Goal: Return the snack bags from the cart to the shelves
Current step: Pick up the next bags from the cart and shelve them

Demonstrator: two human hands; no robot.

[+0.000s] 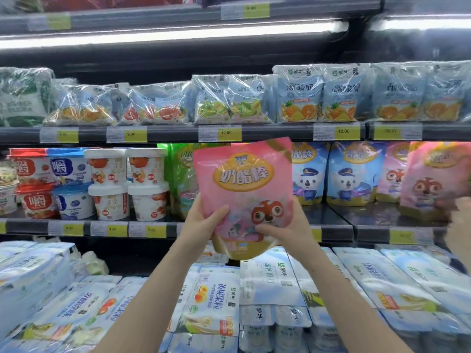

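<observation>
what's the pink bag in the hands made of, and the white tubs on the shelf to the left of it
Pink bag: looks like flexible printed plastic film with a soft sheen; it bends and dents where the left hand and right hand grip it.
White tubs: rigid-looking cups with printed sides and flat white lids, probably plastic or coated paperboard; the blur leaves that open.
</observation>
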